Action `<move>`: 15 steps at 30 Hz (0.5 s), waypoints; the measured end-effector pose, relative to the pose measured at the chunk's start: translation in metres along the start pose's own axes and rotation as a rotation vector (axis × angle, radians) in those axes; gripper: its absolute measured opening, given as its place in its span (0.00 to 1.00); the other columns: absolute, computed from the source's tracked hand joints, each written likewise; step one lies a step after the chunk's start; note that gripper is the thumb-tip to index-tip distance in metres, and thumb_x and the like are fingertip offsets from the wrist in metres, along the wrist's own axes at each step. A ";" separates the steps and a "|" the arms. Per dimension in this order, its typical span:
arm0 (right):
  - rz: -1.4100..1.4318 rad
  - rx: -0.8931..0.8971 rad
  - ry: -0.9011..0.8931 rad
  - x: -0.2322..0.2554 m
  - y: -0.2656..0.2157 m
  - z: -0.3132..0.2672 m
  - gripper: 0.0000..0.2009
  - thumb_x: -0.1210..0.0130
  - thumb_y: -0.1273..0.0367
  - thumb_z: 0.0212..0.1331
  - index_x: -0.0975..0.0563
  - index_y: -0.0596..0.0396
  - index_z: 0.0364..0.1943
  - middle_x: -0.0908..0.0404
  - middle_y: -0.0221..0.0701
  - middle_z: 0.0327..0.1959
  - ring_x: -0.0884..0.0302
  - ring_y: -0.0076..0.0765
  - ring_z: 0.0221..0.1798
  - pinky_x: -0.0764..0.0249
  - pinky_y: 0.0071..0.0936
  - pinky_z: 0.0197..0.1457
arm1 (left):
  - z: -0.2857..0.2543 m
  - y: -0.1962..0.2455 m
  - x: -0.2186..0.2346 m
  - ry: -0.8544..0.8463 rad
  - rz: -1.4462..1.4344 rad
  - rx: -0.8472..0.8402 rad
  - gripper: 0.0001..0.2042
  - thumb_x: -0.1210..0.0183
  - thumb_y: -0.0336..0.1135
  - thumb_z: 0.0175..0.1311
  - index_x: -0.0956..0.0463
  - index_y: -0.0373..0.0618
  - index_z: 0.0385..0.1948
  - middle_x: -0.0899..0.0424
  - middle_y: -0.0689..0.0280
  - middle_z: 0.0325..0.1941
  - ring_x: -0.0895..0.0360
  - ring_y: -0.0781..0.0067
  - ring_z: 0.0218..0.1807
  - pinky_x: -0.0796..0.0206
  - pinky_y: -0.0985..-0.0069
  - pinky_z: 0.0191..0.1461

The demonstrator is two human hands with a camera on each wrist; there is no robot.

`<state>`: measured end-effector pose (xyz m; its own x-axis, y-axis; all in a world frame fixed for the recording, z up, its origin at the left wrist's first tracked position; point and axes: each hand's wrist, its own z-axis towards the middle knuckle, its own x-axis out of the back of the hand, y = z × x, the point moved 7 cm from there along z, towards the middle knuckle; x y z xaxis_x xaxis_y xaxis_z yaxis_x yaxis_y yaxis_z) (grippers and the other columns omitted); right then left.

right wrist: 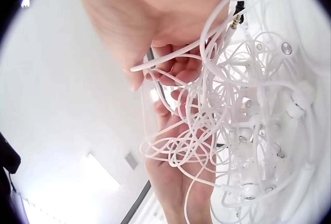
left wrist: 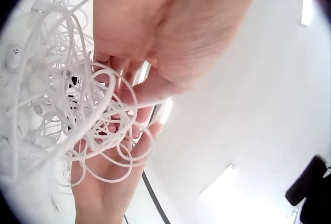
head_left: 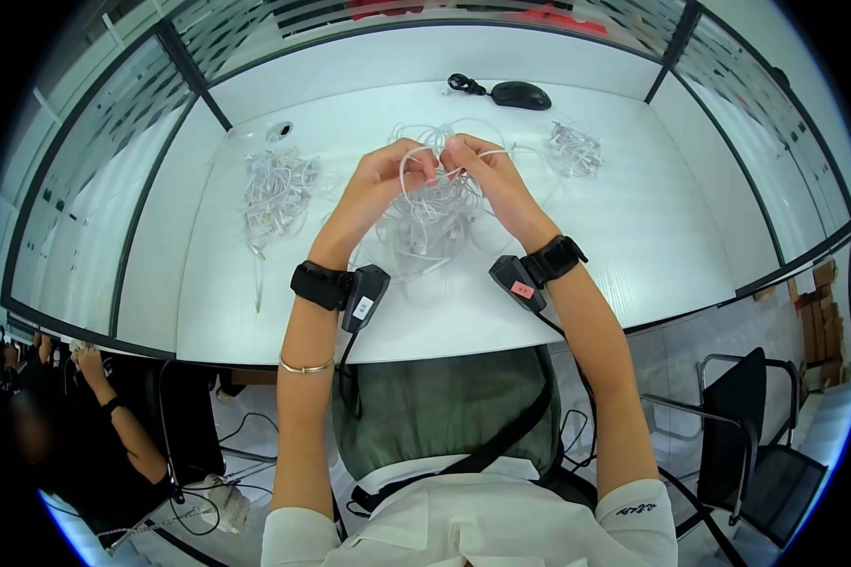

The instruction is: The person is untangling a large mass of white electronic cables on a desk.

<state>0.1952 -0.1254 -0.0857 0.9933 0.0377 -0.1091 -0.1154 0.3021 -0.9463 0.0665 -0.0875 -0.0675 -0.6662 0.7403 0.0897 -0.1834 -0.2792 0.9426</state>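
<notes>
Both hands are raised over a tangle of white earphone cables [head_left: 432, 203] at the middle of the table. The left hand [head_left: 394, 168] has its fingers curled round white loops beside the right hand. With thumb and fingers, the right hand [head_left: 487, 170] pinches a white cable strand. In the left wrist view, loose cable loops [left wrist: 88, 110] hang across the fingers of both hands. Earbuds with silver rims and a metal plug [right wrist: 236, 21] show among the cables in the right wrist view. Where each strand runs inside the tangle cannot be told.
A pile of white cables [head_left: 279, 194] lies left, with one strand trailing toward the front edge. A smaller white pile [head_left: 575, 151] lies right. A black mouse [head_left: 520, 95] with its bundled cord sits at the back. Low partitions surround the table [head_left: 633, 255].
</notes>
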 end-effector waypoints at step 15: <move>-0.161 -0.018 -0.043 -0.006 -0.007 -0.003 0.22 0.47 0.55 0.64 0.39 0.47 0.16 0.44 0.18 0.18 0.47 0.16 0.25 0.49 0.20 0.32 | -0.008 0.000 0.043 0.533 -0.051 -0.094 0.09 0.54 0.25 0.58 0.26 0.40 0.37 0.22 0.65 0.28 0.28 0.78 0.30 0.39 0.82 0.40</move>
<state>0.1896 -0.1308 -0.0796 0.9979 0.0308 0.0565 0.0452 0.2899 -0.9560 0.0319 -0.0606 -0.0663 -0.9247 0.3481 -0.1541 -0.2724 -0.3224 0.9066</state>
